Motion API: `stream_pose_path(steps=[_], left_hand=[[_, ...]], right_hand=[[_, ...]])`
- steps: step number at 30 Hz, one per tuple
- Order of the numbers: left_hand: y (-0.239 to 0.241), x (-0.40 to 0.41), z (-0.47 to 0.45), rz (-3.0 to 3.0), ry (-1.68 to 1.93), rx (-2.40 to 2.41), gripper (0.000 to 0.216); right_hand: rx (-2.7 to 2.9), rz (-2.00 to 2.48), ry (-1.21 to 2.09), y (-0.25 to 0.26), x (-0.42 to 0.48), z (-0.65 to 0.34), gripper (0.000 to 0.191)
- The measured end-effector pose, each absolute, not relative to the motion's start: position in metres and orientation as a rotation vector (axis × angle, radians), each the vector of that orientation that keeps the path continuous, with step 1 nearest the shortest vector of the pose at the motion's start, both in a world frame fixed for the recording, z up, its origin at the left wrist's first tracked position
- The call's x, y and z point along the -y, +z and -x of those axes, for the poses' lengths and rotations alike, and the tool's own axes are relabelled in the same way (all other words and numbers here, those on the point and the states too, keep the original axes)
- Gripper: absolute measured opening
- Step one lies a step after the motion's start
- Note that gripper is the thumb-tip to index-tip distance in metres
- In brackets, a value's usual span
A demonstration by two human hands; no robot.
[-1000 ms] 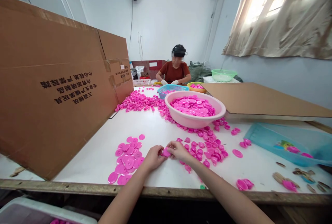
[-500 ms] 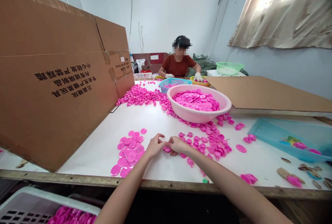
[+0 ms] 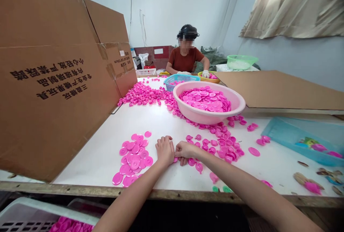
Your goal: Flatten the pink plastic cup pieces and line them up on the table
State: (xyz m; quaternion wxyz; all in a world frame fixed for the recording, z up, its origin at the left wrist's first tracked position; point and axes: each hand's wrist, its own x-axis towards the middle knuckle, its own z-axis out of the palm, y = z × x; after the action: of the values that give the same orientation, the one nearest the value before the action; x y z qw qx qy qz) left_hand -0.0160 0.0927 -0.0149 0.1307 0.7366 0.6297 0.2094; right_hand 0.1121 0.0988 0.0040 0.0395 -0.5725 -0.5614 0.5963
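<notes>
Single head-worn view, forward and down, close over the near table (image 3: 161,121) edge.

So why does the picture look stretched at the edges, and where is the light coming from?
Head view: a wide lens bows the cardboard box and the table edge. Daylight comes through the curtain, blown out at the top right. Shadows are soft. The hands, left and right, are sharp, pinching a pink piece between them.

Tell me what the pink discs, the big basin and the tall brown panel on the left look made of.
Pink discs: likely moulded plastic, glossy, with highlights on them. Basin: pale pink plastic, smooth, slightly shiny rim. Brown panel: corrugated cardboard, matte, with fold creases and printed lettering.
</notes>
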Motion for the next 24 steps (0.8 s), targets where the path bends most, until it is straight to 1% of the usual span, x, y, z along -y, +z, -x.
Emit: stream_pose_path(steps=[3, 7, 9, 11, 13, 14, 16, 18, 20, 22, 24], left_hand=[[-0.011, -0.091, 0.013, -2.192, 0.656, -1.778, 0.027], [0.002, -0.087, 0.01, -2.186, 0.435, -1.714, 0.035], [0.013, -0.081, 0.019, -2.167, 0.353, -1.691, 0.038], [0.028, -0.069, 0.043, -2.167, 0.347, -1.68, 0.04], [0.044, -0.048, 0.086, -2.162, 0.334, -1.713, 0.039], [0.052, -0.034, 0.114, -2.152, 0.304, -1.759, 0.038], [0.065, -0.002, 0.176, -2.083, 0.12, -1.959, 0.037], [0.072, 0.028, 0.231, -1.966, -0.223, -2.142, 0.032], [0.073, 0.049, 0.263, -1.86, -0.491, -2.368, 0.027], [0.069, 0.054, 0.263, -1.93, -0.523, -2.465, 0.03], [0.063, 0.041, 0.23, -2.153, -0.339, -2.355, 0.033]], right_hand=[[1.776, 1.75, 1.629, -0.003, -0.09, -0.116, 0.018], [1.888, 1.687, 1.524, 0.002, -0.085, -0.11, 0.018], [1.922, 1.605, 1.542, 0.009, -0.08, -0.099, 0.018], [1.95, 1.44, 1.638, 0.018, -0.072, -0.082, 0.017], [1.992, 1.223, 1.725, 0.026, -0.062, -0.061, 0.024], [2.038, 1.137, 1.7, 0.028, -0.057, -0.052, 0.028], [2.182, 1.062, 1.449, 0.03, -0.05, -0.035, 0.031], [2.347, 1.071, 1.077, 0.026, -0.046, -0.025, 0.03], [2.472, 1.138, 0.783, 0.017, -0.044, -0.023, 0.034], [2.538, 1.227, 0.632, 0.008, -0.04, -0.027, 0.033], [2.569, 1.289, 0.53, 0.005, -0.032, -0.038, 0.028]])
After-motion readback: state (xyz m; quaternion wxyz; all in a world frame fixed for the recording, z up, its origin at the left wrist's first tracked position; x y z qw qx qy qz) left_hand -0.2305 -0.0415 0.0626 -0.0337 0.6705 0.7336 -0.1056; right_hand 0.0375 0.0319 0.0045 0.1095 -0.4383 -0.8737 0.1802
